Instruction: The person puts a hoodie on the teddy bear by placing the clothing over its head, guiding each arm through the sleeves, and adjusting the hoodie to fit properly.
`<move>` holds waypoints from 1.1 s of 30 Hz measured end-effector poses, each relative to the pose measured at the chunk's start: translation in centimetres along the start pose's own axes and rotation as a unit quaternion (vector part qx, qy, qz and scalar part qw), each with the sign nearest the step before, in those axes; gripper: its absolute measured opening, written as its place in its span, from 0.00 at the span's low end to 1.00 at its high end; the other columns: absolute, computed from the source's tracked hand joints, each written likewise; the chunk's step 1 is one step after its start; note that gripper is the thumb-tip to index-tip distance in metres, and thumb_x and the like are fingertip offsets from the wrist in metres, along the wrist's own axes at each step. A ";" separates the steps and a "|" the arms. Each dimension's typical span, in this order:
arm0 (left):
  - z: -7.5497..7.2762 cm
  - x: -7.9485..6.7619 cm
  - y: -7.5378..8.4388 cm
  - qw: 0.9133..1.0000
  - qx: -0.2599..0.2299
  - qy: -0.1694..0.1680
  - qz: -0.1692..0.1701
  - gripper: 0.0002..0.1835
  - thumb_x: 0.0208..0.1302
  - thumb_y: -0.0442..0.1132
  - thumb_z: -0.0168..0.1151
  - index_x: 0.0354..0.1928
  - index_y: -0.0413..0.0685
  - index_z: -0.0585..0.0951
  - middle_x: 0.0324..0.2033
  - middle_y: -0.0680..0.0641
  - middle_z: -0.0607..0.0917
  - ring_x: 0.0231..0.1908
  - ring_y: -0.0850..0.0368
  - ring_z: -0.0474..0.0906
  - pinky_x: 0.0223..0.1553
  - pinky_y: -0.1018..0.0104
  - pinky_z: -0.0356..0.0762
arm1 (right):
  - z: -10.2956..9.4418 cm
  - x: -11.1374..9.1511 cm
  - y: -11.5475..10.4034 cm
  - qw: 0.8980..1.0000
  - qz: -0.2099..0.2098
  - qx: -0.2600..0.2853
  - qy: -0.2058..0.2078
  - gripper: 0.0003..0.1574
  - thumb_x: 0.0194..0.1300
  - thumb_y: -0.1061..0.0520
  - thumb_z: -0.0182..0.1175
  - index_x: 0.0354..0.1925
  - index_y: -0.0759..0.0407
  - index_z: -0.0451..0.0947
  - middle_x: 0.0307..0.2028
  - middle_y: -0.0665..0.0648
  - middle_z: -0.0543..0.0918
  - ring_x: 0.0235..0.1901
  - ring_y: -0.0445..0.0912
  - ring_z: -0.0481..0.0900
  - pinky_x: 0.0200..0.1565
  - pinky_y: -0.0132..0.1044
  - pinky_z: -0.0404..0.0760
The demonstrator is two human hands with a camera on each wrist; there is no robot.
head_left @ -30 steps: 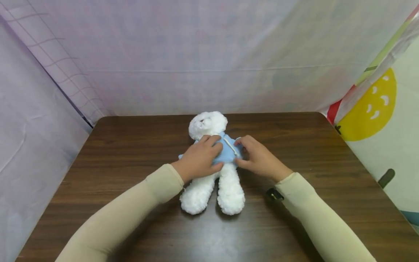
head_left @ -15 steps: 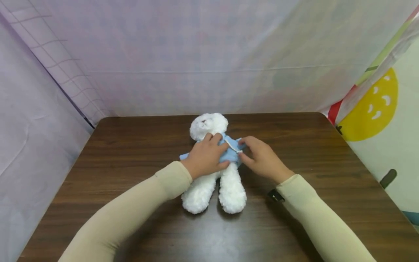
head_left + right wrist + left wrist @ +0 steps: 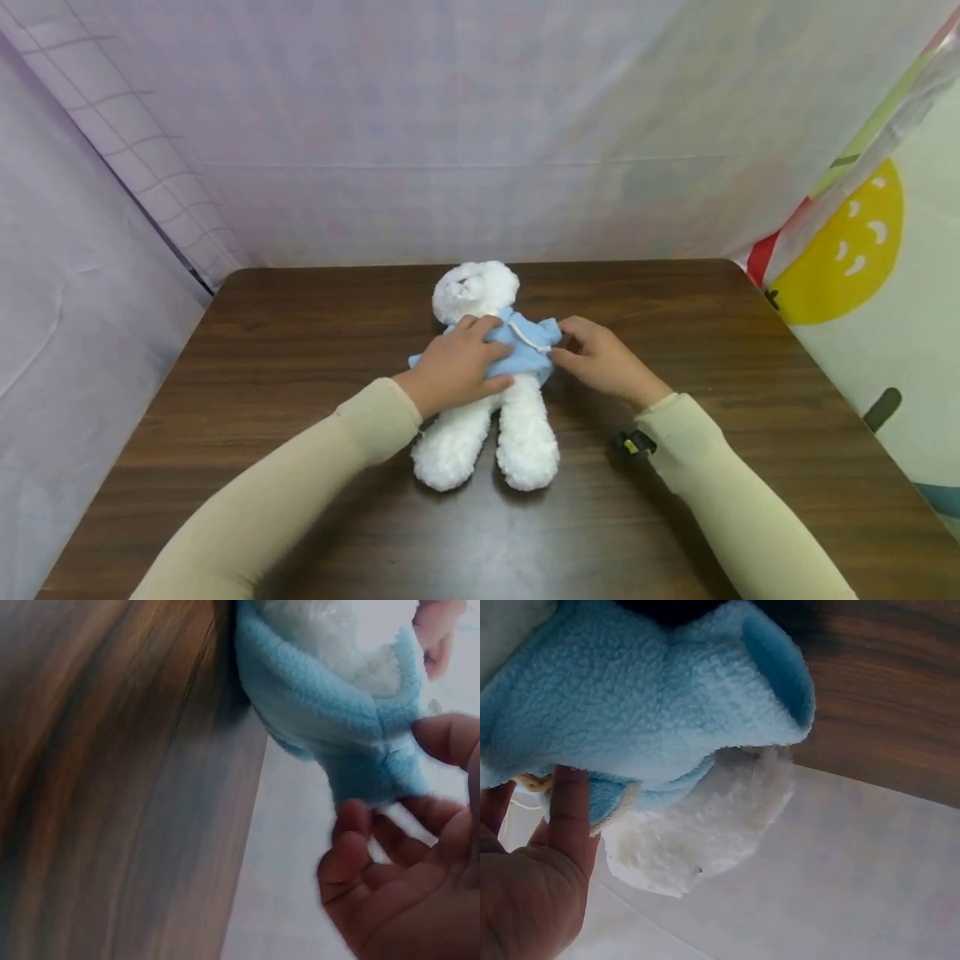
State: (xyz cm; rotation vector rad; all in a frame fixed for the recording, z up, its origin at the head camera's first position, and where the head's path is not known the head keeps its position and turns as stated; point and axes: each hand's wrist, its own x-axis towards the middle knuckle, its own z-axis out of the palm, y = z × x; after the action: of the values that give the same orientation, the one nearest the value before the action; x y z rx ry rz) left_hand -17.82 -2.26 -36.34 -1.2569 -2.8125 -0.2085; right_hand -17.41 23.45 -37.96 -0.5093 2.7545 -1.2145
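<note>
A white plush toy (image 3: 528, 446) in a light blue jacket (image 3: 513, 362) lies on its back on the table, head away from me. My left hand (image 3: 457, 362) rests across the jacket's front, fingers on the chest and thumb near the hem. In the left wrist view, its fingers (image 3: 570, 814) press the front by a pale trim cord (image 3: 619, 808). My right hand (image 3: 607, 362) pinches the jacket at the side by the sleeve. The right wrist view has the fingertips (image 3: 352, 814) at the sleeve end (image 3: 375, 776) and the thumb (image 3: 450, 739) by the hem.
A dark wood table (image 3: 300, 333) spans the view, with a pale cloth curtain (image 3: 450, 125) behind its back edge. Another cloth with a yellow print (image 3: 847, 242) hangs at the right. A small black object (image 3: 633, 442) sits at my right cuff.
My right hand has shifted slightly right, from the jacket's front to its sleeve, which now spreads outward. My left hand slid right over the chest, then back left.
</note>
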 end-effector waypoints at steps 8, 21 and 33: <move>-0.2 -0.5 -0.2 1.000 0.012 -0.007 0.006 0.30 0.71 0.62 0.54 0.68 0.58 0.74 0.71 0.42 0.65 0.66 0.45 0.64 0.43 0.52 0.83 | -0.2 0.4 -0.4 0.999 -0.013 -0.028 0.024 0.17 0.68 0.69 0.49 0.46 0.57 0.81 0.24 0.53 0.78 0.24 0.47 0.74 0.28 0.40 0.75; 0.2 -0.8 -0.6 0.999 -0.030 0.031 0.018 0.28 0.69 0.59 0.59 0.63 0.51 0.79 0.68 0.38 0.68 0.65 0.43 0.65 0.49 0.53 0.80 | -0.1 1.0 -1.3 0.996 -0.054 -0.066 0.008 0.07 0.70 0.61 0.61 0.45 0.55 0.83 0.32 0.50 0.84 0.29 0.44 0.77 0.31 0.40 0.77; 0.5 -0.8 -0.1 0.999 -0.038 0.016 0.012 0.26 0.70 0.53 0.60 0.67 0.58 0.73 0.68 0.37 0.65 0.66 0.40 0.64 0.50 0.49 0.79 | 0.7 1.2 -1.7 0.992 -0.079 -0.091 0.033 0.06 0.66 0.64 0.65 0.42 0.57 0.84 0.26 0.49 0.82 0.26 0.43 0.77 0.28 0.38 0.78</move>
State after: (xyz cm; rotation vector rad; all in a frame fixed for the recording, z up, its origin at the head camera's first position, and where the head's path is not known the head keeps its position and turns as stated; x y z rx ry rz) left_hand -17.38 -2.86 -36.90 -1.2895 -2.7853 -0.3341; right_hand -17.92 21.48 -37.12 -0.7290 2.9466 -1.0319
